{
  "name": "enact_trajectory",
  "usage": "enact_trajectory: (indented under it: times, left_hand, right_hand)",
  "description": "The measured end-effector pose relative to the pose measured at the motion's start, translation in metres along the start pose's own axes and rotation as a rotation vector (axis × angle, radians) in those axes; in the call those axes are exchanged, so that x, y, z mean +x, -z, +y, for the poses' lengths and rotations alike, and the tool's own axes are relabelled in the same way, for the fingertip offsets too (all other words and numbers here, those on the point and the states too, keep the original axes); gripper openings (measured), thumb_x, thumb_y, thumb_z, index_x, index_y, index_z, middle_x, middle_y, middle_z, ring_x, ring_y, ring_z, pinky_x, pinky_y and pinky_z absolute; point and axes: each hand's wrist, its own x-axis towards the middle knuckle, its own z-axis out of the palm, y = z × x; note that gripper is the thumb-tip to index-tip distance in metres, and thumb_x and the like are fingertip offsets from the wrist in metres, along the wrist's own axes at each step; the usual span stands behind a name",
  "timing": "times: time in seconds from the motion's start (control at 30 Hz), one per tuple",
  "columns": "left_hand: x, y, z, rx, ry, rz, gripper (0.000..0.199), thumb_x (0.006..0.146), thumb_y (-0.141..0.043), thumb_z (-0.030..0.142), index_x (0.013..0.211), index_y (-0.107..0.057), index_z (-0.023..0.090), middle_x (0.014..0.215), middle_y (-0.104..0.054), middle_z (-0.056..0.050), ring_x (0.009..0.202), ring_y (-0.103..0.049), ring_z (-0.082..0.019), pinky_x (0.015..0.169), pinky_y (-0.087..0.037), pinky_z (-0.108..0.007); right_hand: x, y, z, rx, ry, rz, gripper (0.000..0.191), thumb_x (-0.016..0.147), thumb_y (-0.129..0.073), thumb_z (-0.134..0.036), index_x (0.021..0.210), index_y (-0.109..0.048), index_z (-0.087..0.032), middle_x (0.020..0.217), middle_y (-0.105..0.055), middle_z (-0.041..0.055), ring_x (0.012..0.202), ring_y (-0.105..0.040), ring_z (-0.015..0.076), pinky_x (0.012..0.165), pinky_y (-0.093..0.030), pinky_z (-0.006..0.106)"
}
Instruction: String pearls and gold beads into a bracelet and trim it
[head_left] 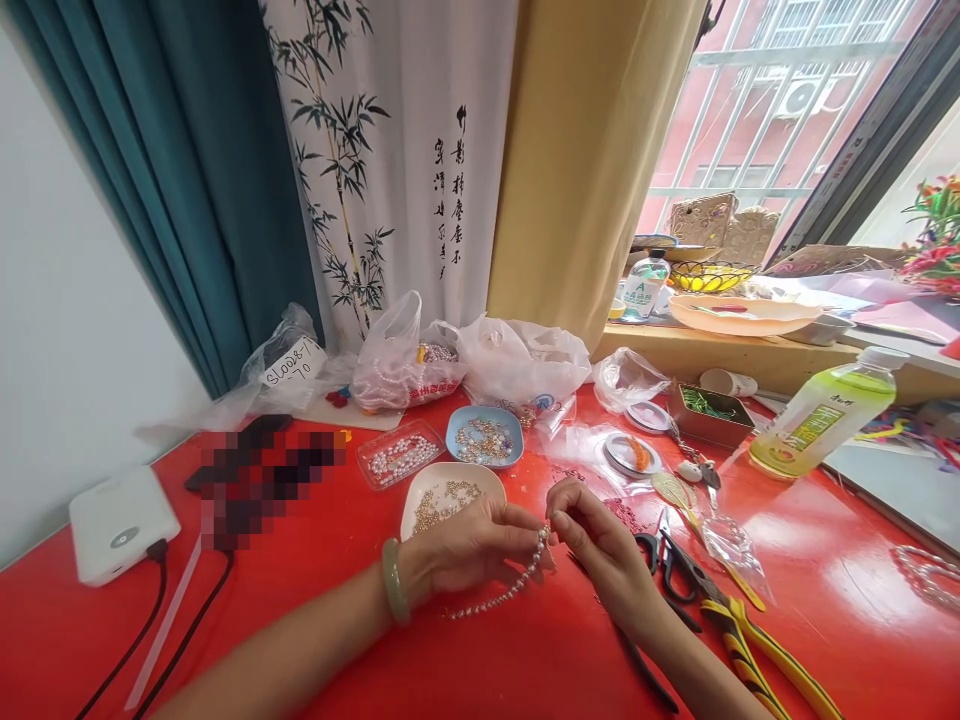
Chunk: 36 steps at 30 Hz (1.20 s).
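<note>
A strand of silvery pearl beads (501,600) hangs in a curve from the fingers of my left hand (476,545), which wears a green bangle (395,582). My right hand (592,540) meets it at the strand's upper end, with thumb and index finger pinched together; whatever lies between those fingertips is too small to make out. Just behind my left hand stands a cream dish (491,480) of small gold beads. A blue dish (454,440) of mixed beads and a clear tray (373,478) of white pearls sit farther back.
Yellow-handled pliers (776,650) and black scissors (664,560) lie right of my right hand. A green drink bottle (825,415) stands at the right. Plastic bags (525,360) line the back. A white box (124,525) with a cable is at the left.
</note>
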Motion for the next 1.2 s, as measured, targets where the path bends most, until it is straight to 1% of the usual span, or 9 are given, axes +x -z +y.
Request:
enact_trajectory:
  times: [0.23,0.37,0.47,0.53,0.63,0.73,0.9,1.0,1.2]
  left_hand:
    - [0.000,-0.007,0.003,0.017,-0.046,0.085,0.017,0.062,-0.068,0.020,0.074,-0.061,0.010,0.065,-0.061,-0.004,0.059,-0.056,-0.011,0.060,-0.041,-0.025]
    - [0.002,-0.008,0.003,0.043,-0.161,0.226,0.019,0.060,-0.070,0.021,0.073,-0.061,0.010,0.067,-0.060,-0.004,0.062,-0.056,-0.011,0.064,-0.041,-0.025]
    - [0.003,-0.009,0.002,0.103,-0.235,0.343,0.020,0.060,-0.070,0.024,0.073,-0.060,0.011,0.070,-0.061,-0.003,0.062,-0.055,-0.010,0.063,-0.041,-0.024]
    - [0.004,-0.010,0.001,0.179,-0.264,0.377,0.021,0.060,-0.070,0.026,0.072,-0.061,0.011,0.069,-0.060,-0.003,0.061,-0.055,-0.010,0.062,-0.041,-0.024]
    - [0.005,-0.012,-0.001,0.288,-0.286,0.384,0.023,0.059,-0.070,0.028,0.071,-0.062,0.010,0.064,-0.059,-0.003,0.059,-0.053,-0.011,0.061,-0.040,-0.025]
    - [0.004,-0.013,-0.001,0.301,-0.265,0.386,0.024,0.057,-0.071,0.028,0.071,-0.061,0.010,0.065,-0.059,-0.002,0.058,-0.053,-0.010,0.062,-0.041,-0.025]
    - [0.002,-0.010,0.001,0.212,-0.197,0.345,0.027,0.063,-0.066,0.036,0.073,-0.059,0.012,0.069,-0.056,-0.001,0.055,-0.052,-0.008,0.060,-0.041,-0.025]
    - [0.002,-0.005,0.000,0.237,-0.151,0.345,0.030,0.061,-0.067,0.037,0.073,-0.060,0.011,0.061,-0.054,0.000,0.052,-0.049,-0.008,0.056,-0.039,-0.023]
    - [0.002,0.000,0.001,0.308,-0.080,0.304,0.028,0.060,-0.068,0.036,0.069,-0.061,0.011,0.060,-0.055,-0.001,0.053,-0.049,-0.008,0.054,-0.038,-0.023]
  right_hand:
    - [0.002,0.001,0.000,0.047,-0.043,0.054,0.017,0.081,-0.048,-0.033,0.069,-0.048,-0.020,0.067,-0.046,-0.0006,0.062,-0.044,0.0122,0.056,-0.039,0.023]
    - [0.002,0.000,-0.003,0.042,-0.166,0.135,0.015,0.079,-0.050,-0.035,0.075,-0.050,-0.020,0.067,-0.048,-0.0015,0.056,-0.044,0.0102,0.051,-0.039,0.021]
    - [0.002,-0.003,-0.005,0.039,-0.242,0.101,0.018,0.078,-0.050,-0.037,0.076,-0.051,-0.019,0.065,-0.049,-0.0014,0.054,-0.045,0.0101,0.048,-0.039,0.021]
    - [0.002,-0.004,-0.004,0.052,-0.272,0.079,0.020,0.077,-0.051,-0.039,0.078,-0.053,-0.019,0.064,-0.050,-0.0014,0.054,-0.046,0.0101,0.047,-0.038,0.021]
    - [0.002,-0.003,-0.002,0.048,-0.278,0.090,0.021,0.075,-0.052,-0.040,0.077,-0.053,-0.019,0.064,-0.050,-0.0014,0.054,-0.046,0.0101,0.046,-0.037,0.021]
    - [0.002,-0.002,0.000,0.010,-0.265,0.090,0.021,0.076,-0.052,-0.039,0.072,-0.053,-0.019,0.064,-0.050,-0.0013,0.054,-0.044,0.0099,0.044,-0.035,0.021]
    - [0.003,0.000,0.001,-0.081,-0.156,0.057,0.021,0.079,-0.050,-0.036,0.068,-0.054,-0.019,0.068,-0.052,0.0011,0.060,-0.046,0.0124,0.049,-0.036,0.023]
    - [0.003,0.001,0.004,-0.170,-0.093,0.019,0.022,0.079,-0.050,-0.035,0.065,-0.055,-0.019,0.067,-0.052,0.0018,0.062,-0.047,0.0138,0.052,-0.036,0.025]
    - [0.003,0.003,0.007,-0.258,-0.022,-0.038,0.022,0.081,-0.048,-0.030,0.063,-0.051,-0.020,0.067,-0.052,0.0014,0.064,-0.048,0.0147,0.056,-0.037,0.027]
